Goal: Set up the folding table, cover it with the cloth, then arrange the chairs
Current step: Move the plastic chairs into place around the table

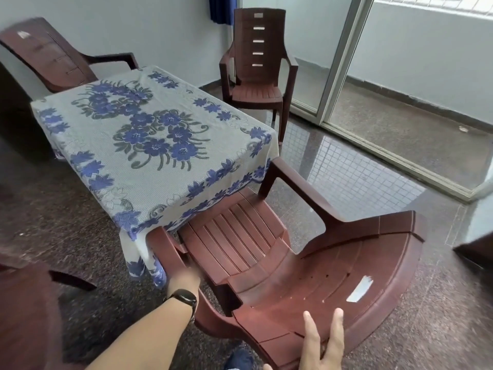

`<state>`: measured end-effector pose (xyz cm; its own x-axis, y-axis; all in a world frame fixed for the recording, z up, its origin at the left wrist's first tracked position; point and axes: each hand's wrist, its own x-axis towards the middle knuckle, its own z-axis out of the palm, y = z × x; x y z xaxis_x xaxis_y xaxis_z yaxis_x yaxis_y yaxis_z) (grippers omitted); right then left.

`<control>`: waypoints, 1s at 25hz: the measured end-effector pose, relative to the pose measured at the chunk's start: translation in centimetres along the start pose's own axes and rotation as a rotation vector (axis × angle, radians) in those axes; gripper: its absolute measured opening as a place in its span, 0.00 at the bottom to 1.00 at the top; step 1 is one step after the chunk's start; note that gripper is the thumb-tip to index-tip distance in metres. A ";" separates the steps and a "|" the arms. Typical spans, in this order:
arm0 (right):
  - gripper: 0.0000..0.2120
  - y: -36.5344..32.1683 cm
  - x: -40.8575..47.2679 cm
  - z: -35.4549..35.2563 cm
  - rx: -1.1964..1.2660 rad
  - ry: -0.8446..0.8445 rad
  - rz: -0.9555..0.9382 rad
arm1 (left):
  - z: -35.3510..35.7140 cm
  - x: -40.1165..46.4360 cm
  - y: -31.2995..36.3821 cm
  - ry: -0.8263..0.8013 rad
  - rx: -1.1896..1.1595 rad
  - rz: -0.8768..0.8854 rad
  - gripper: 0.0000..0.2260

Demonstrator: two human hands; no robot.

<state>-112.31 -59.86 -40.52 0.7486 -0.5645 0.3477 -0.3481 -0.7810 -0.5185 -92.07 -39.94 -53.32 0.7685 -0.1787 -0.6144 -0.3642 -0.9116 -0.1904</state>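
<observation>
The folding table stands in the middle, covered by a white cloth [149, 134] with blue flowers. A brown plastic chair [266, 252] sits at the table's near end, its seat facing the table. My left hand [184, 276] grips this chair's left armrest; a black band is on that wrist. My right hand [324, 340] rests with spread fingers on the chair's backrest, near its top. A second brown chair [257, 62] stands apart from the table's far right corner. A third brown chair [50, 57] stands at the table's far left end.
Part of another brown chair [24, 311] fills the lower left corner. A sliding glass door [344, 62] with a floor track runs along the right. A blue curtain [222, 8] hangs at the back wall. The floor is polished dark stone.
</observation>
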 end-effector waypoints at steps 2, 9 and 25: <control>0.24 0.9 -0.1 -0.4 -0.058 0.013 0.081 | -0.7 -0.2 0.2 -0.069 0.024 0.001 0.33; 0.51 1.9 6.1 -4.7 0.065 -0.346 0.459 | 1.5 -3.0 3.4 -0.168 0.163 0.134 0.43; 0.46 7.1 10.3 -6.6 0.213 -0.354 0.438 | -4.6 -4.5 8.8 -0.177 0.105 0.062 0.25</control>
<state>-110.81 -72.96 -35.44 0.7162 -0.6698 -0.1959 -0.5732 -0.4044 -0.7127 -96.36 -48.80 -48.71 0.6423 -0.1568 -0.7503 -0.4677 -0.8557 -0.2216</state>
